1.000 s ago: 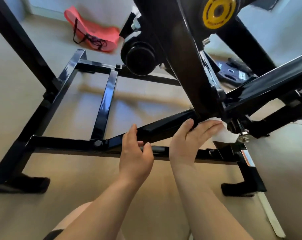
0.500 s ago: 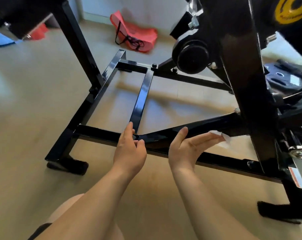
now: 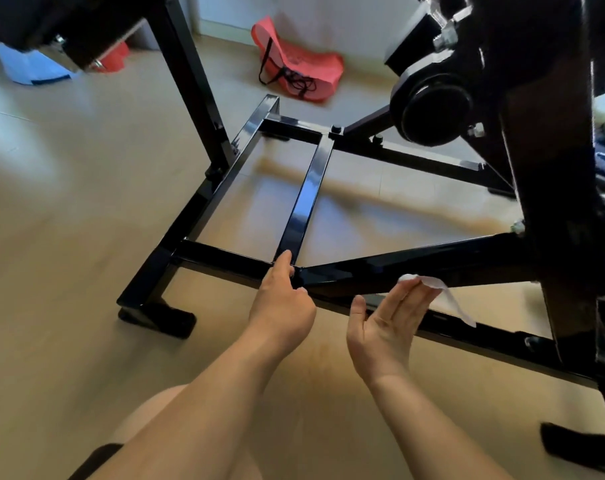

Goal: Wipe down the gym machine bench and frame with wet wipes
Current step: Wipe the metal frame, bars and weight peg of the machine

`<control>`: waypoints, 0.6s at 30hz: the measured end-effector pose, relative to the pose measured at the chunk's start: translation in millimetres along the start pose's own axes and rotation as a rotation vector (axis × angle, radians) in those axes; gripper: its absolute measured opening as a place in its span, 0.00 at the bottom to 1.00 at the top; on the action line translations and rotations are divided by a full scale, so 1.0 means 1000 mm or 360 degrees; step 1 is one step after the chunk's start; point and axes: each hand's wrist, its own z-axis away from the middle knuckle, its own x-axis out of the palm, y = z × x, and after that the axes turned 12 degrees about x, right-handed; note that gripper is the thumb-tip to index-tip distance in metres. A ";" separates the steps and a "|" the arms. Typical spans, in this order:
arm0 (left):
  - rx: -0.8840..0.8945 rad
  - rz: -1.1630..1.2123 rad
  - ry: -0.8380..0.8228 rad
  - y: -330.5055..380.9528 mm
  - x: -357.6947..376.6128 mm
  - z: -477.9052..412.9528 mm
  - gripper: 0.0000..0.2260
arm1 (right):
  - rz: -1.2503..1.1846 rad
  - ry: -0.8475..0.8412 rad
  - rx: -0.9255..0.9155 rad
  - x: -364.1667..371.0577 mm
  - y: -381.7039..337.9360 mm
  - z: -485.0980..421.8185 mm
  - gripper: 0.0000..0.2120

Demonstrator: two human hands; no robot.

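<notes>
The gym machine's black steel frame (image 3: 308,199) stands on the floor, seen low down at its base bars. My left hand (image 3: 282,303) grips the joint where the centre bar meets the front crossbar, index finger lying up along the centre bar. My right hand (image 3: 385,318) is palm up with straight fingers under the slanted bar (image 3: 432,261). A white wet wipe (image 3: 448,294) lies over its fingertips against that bar's lower edge, one corner hanging down. The bench pad is mostly out of view.
A thick black upright (image 3: 553,168) and a round black roller (image 3: 432,109) crowd the right side. Another upright post (image 3: 193,84) rises at the left. A red bag (image 3: 301,67) and a blue item (image 3: 30,67) lie on the beige floor behind. A rubber foot (image 3: 155,317) sits front left.
The view has swung left and closer. My right hand slid the wipe leftward down the slanted bar and turned palm up. My left hand stayed at the bar joint.
</notes>
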 end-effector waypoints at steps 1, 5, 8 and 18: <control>-0.0003 0.0005 -0.0003 0.000 0.001 0.002 0.32 | -0.0018 -0.0044 0.0019 0.007 -0.006 0.004 0.45; -0.0043 -0.0010 -0.0015 -0.006 -0.006 0.009 0.32 | -0.0050 -0.0215 -0.0067 0.033 -0.021 0.019 0.48; -0.0090 0.0003 0.0014 -0.010 -0.020 0.012 0.33 | 0.0029 -0.0348 -0.0144 0.047 -0.024 0.028 0.48; -0.0201 0.0156 0.0060 -0.012 -0.029 0.001 0.32 | 0.0237 -0.0194 -0.0597 0.016 0.005 0.021 0.30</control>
